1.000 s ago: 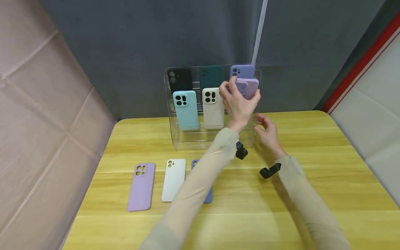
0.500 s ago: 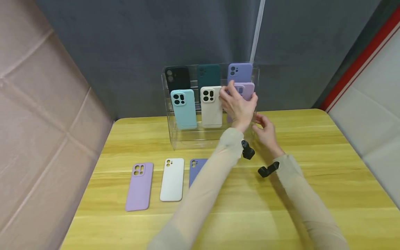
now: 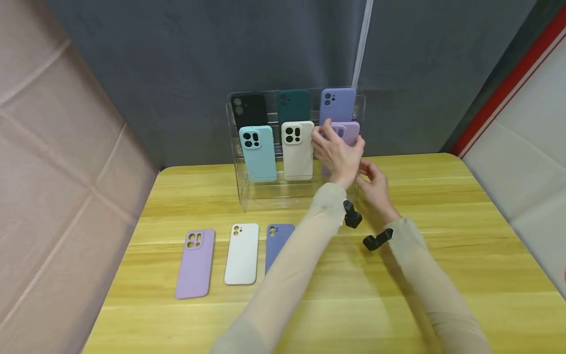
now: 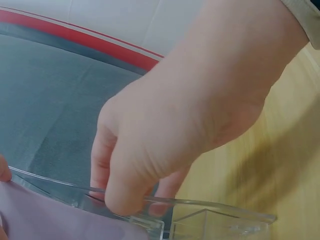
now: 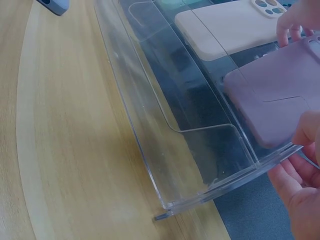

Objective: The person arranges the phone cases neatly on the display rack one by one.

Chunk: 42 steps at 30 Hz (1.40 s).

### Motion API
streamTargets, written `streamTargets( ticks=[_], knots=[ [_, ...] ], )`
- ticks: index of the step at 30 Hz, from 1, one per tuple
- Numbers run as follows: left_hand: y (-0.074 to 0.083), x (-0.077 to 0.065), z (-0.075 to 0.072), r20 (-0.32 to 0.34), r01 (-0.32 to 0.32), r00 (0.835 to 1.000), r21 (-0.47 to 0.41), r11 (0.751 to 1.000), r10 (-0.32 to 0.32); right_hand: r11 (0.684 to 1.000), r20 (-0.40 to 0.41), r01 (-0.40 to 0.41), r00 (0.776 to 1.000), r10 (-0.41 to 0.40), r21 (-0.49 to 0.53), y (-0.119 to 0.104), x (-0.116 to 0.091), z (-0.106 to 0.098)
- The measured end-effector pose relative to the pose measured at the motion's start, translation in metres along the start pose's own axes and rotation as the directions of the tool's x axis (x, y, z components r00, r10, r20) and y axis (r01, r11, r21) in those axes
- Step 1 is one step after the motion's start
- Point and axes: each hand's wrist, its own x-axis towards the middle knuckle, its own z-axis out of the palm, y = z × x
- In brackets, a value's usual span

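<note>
My left hand (image 3: pixel 338 152) holds a lilac phone case (image 3: pixel 349 130) by its two long edges, fingers at the left and thumb at the right. The case leans in the front row of a clear acrylic display stand (image 3: pixel 283 202), beside a cream phone case (image 3: pixel 298 157). In the right wrist view, its lower end (image 5: pixel 270 100) sits behind the stand's clear lip. My right hand (image 3: pixel 376 189) grips the stand's right side panel, fingers on both sides of the panel edge in the left wrist view. Part of the lilac case is hidden behind my left hand.
A light-blue case (image 3: pixel 261 160) stands front left; black (image 3: pixel 249 110), dark-green (image 3: pixel 294 104) and violet (image 3: pixel 337 105) cases fill the row behind. On the wooden table (image 3: pixel 398 295) lie another lilac case (image 3: pixel 195 265), a white case (image 3: pixel 241 255) and a blue-violet case (image 3: pixel 276 243), partly under my left sleeve.
The lilac case in my left hand has gone down, lower against the violet case behind it. My right hand has stayed at the stand's side. The view has shifted slightly.
</note>
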Motion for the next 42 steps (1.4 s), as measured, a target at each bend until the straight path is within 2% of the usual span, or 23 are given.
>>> streamTargets(
  ticks=[7,13,19,27,30,35,42],
  knots=[
    [0.0,-0.002,0.002,-0.008,0.005,1.0,0.032,0.999,-0.004,1.0,-0.008,-0.003,1.0,0.004,0.015,-0.001,-0.001,0.0],
    [-0.001,0.0,0.005,-0.009,-0.002,1.0,0.13,0.991,0.003,1.0,-0.006,-0.02,1.0,0.02,0.004,-0.001,0.0,0.001],
    [-0.002,0.004,0.001,0.046,-0.053,0.998,0.242,0.969,0.043,1.0,-0.006,-0.018,1.0,0.018,0.013,0.0,0.0,0.001],
    [-0.001,0.011,-0.014,0.139,-0.149,0.984,0.267,0.952,0.115,1.0,-0.024,-0.009,1.0,0.009,0.001,0.0,-0.001,0.002],
    [-0.001,0.014,-0.02,0.15,-0.165,0.98,0.238,0.957,0.132,1.0,-0.025,-0.014,1.0,0.014,0.001,0.0,-0.001,0.003],
    [-0.005,0.023,-0.036,0.14,-0.214,0.97,0.123,0.969,0.196,1.0,-0.038,-0.027,0.999,0.028,0.016,0.0,-0.001,0.003],
    [-0.011,0.031,-0.057,0.111,-0.28,0.953,-0.032,0.96,0.281,0.999,-0.056,0.008,0.998,-0.006,0.039,0.003,0.001,0.001]
  ],
)
